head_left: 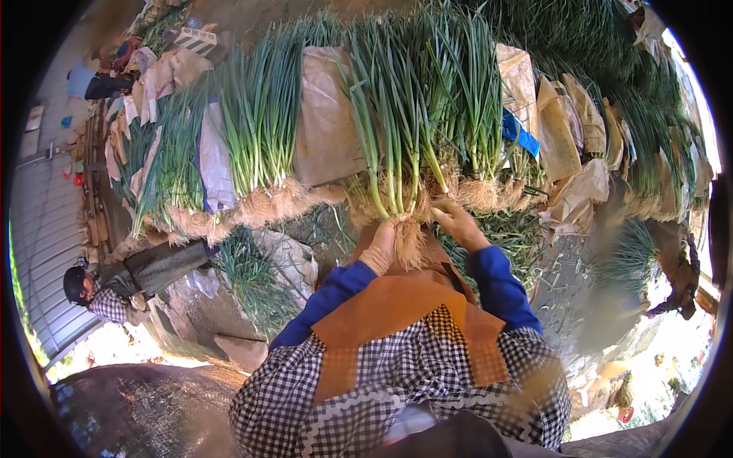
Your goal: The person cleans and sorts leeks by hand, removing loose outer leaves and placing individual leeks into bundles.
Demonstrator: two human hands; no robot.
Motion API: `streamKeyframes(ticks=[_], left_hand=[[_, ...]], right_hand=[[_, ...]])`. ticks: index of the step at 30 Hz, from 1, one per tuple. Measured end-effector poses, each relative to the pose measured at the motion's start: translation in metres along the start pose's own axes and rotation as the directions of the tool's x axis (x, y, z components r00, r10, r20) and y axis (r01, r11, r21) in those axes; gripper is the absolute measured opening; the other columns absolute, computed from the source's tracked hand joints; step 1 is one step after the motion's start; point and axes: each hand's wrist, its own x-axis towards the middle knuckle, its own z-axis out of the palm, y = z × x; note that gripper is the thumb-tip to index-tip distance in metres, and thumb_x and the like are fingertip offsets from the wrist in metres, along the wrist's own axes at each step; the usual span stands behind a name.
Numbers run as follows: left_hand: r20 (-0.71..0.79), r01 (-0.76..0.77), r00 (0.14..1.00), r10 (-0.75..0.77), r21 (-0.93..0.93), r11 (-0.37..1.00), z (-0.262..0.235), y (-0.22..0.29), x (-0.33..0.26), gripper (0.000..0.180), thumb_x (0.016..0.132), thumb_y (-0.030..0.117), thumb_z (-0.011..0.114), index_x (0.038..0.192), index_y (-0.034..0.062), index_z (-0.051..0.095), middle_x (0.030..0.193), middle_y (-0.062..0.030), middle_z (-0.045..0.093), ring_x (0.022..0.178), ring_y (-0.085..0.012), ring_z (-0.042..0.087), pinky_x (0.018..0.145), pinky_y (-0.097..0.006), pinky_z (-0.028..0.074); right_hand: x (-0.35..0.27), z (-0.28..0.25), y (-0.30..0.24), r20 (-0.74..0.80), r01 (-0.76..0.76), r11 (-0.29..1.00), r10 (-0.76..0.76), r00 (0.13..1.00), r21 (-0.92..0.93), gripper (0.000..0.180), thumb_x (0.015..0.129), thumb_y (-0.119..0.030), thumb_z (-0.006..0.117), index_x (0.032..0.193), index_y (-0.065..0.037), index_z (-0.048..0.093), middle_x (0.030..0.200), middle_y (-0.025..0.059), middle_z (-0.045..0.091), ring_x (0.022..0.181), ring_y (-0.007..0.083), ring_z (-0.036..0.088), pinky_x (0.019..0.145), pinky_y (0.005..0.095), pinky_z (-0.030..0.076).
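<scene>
A bunch of long green onions with pale hairy roots (pixel 397 175) stands against the stacked heap, gripped at its roots by the left hand (pixel 379 246). The right hand (pixel 456 223) pinches neighbouring roots. Tan paper sacks (pixel 328 114) and a blue wrapper (pixel 519 133) lie among bundles; a black-and-white striped sign (pixel 195 40) sits far upper left.

Ground (pixel 198 305): dark, littered with loose green leaves (pixel 252 278). Directly on it lie rows of bundled green onions (pixel 263 122), roots toward the wearer, alternating with brown paper sacks (pixel 328 114); one blue wrap (pixel 519 133) between bundles.
</scene>
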Motion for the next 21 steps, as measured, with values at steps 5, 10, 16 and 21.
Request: streamKeyframes(ticks=[5,10,16,21], left_hand=[[-0.102,-0.016,0.995,0.011,-0.049,0.999,-0.006,-0.003,0.003,0.02,0.084,0.019,0.049,0.091,0.0015,0.057,0.082,-0.0086,0.061,0.069,-0.0199,0.058,0.065,-0.031,0.05],[-0.023,-0.037,0.999,0.038,0.036,0.999,-0.014,0.02,-0.016,0.021,0.087,0.019,0.047,0.092,0.0014,0.056,0.082,-0.0083,0.061,0.066,-0.0189,0.057,0.064,-0.03,0.05],[0.029,0.05,0.998,-0.051,0.036,0.998,-0.01,0.019,-0.015,0.02,0.086,0.014,0.048,0.095,-0.0015,0.058,0.087,-0.009,0.062,0.071,-0.0162,0.057,0.067,-0.027,0.049],[0.066,-0.244,0.964,0.257,0.603,0.759,-0.065,0.019,-0.001,0.02,0.085,0.014,0.054,0.089,-0.0027,0.062,0.083,-0.0017,0.06,0.071,-0.0116,0.052,0.07,-0.024,0.044]], right_hand=[[0.019,0.043,-0.025,0.127,0.155,0.929,-0.119,0.985,-0.336,0.04,0.087,-0.041,0.045,0.094,-0.005,0.06,0.087,0.0144,0.061,0.085,0.029,0.058,0.08,0.0377,0.043],[-0.025,-0.026,-0.034,0.486,-0.036,0.996,0.074,0.871,-0.086,0.034,0.087,-0.038,0.049,0.091,-0.007,0.063,0.08,0.0095,0.061,0.073,0.0201,0.058,0.068,0.0342,0.049],[0.116,-0.005,-0.009,0.062,-0.079,0.988,0.072,0.995,0.129,0.06,0.086,-0.047,0.047,0.123,-0.001,0.044,0.1,0.0156,0.058,0.09,0.0237,0.056,0.081,0.0345,0.045],[0.134,0.002,-0.032,0.046,-0.083,0.799,0.069,0.997,0.596,0.03,0.089,-0.033,0.047,0.072,-0.009,0.055,0.065,0.0028,0.055,0.053,0.0115,0.049,0.053,0.0254,0.042]])
